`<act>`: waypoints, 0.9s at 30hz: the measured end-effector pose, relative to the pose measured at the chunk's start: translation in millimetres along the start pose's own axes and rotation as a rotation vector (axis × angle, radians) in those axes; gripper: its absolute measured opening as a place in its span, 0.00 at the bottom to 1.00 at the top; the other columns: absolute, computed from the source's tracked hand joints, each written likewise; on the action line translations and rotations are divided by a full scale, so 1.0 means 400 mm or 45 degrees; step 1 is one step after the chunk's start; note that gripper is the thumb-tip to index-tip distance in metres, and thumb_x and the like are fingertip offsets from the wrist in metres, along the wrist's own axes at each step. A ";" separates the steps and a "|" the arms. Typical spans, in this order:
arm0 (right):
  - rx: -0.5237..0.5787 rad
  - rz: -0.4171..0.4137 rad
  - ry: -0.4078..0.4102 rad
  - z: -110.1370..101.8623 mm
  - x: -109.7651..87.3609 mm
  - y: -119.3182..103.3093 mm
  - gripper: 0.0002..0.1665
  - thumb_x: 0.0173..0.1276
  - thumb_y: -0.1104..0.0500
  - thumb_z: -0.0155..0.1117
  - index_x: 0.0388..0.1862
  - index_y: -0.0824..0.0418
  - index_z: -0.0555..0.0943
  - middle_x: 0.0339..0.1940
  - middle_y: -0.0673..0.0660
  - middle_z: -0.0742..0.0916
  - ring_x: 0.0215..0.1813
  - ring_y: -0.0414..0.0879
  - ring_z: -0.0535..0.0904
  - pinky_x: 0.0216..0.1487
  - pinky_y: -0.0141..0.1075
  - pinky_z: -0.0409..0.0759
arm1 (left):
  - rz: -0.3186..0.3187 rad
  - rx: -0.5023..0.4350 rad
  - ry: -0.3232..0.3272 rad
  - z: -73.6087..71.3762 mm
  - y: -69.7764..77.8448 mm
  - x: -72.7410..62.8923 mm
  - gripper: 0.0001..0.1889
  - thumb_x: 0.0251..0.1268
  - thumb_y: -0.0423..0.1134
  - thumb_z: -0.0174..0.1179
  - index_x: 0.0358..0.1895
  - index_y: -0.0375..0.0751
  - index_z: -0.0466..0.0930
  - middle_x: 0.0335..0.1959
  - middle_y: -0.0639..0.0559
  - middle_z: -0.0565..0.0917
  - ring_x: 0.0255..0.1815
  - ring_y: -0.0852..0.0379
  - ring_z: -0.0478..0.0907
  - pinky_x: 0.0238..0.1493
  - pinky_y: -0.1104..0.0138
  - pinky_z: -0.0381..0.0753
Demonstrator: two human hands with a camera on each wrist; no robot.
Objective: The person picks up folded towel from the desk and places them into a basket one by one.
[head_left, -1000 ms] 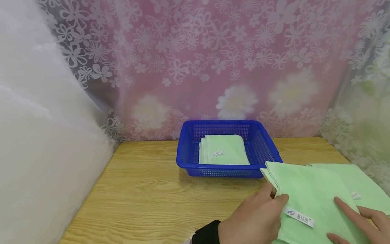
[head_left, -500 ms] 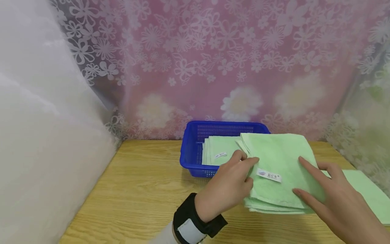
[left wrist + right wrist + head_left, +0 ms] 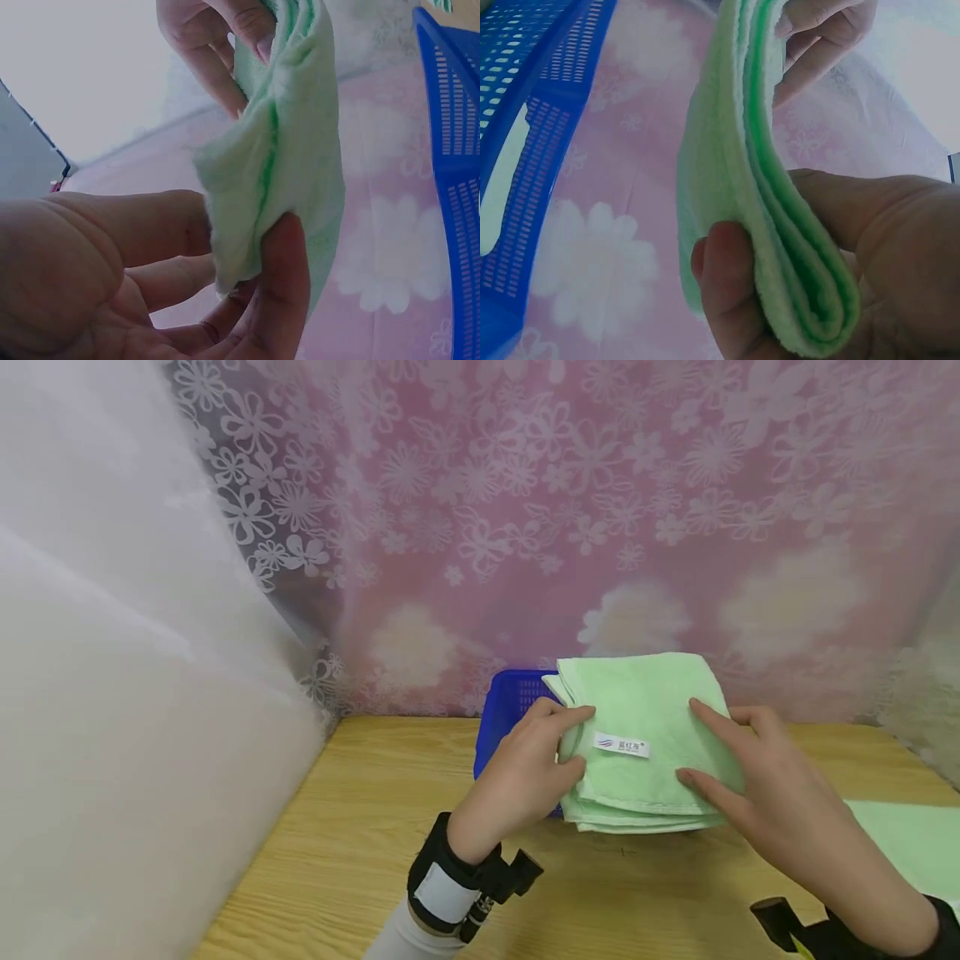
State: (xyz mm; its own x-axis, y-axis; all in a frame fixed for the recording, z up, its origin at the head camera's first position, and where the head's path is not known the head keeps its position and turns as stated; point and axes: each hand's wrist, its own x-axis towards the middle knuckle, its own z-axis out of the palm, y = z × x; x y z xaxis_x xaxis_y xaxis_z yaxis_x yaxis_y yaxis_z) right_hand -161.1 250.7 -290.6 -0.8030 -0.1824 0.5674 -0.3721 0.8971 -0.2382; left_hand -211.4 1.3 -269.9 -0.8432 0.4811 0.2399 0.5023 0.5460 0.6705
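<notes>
Both hands hold a folded light green towel (image 3: 645, 702) with a small white label, lifted in front of and over the blue basket (image 3: 495, 718). At its left edge the left hand (image 3: 525, 768) pinches the layers, thumb on one face and fingers on the other, as the left wrist view shows. The right hand (image 3: 757, 777) grips the folded right edge; in the right wrist view its fingers (image 3: 731, 262) press the outer face and the thumb lies opposite. Most of the basket is hidden behind the towel. Part of another green towel (image 3: 502, 187) shows inside it in the right wrist view.
Another light green towel (image 3: 907, 843) lies on the wooden table (image 3: 360, 810) at the right. A flowered pink curtain (image 3: 465, 527) hangs behind the table, and a white sheet (image 3: 135, 693) stands along the left side.
Both hands have carried the folded towel from the right side of the table leftward and away from the body, up to the blue basket. The head view has shifted slightly.
</notes>
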 end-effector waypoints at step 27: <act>0.165 -0.002 -0.048 0.060 0.116 0.026 0.38 0.68 0.61 0.69 0.74 0.66 0.68 0.54 0.70 0.74 0.42 0.57 0.73 0.34 0.45 0.70 | -0.035 -0.244 -0.005 -0.027 -0.101 0.101 0.30 0.69 0.27 0.57 0.74 0.42 0.67 0.61 0.41 0.69 0.45 0.52 0.76 0.33 0.68 0.75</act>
State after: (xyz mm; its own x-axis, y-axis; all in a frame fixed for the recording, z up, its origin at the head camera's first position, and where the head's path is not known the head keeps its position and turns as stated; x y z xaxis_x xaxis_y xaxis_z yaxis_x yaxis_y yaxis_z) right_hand -213.6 242.0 -285.7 -0.8184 -0.2010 0.5384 -0.4286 0.8375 -0.3388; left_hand -267.9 -8.8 -279.8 -0.8551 0.4708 0.2170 0.4331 0.4187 0.7982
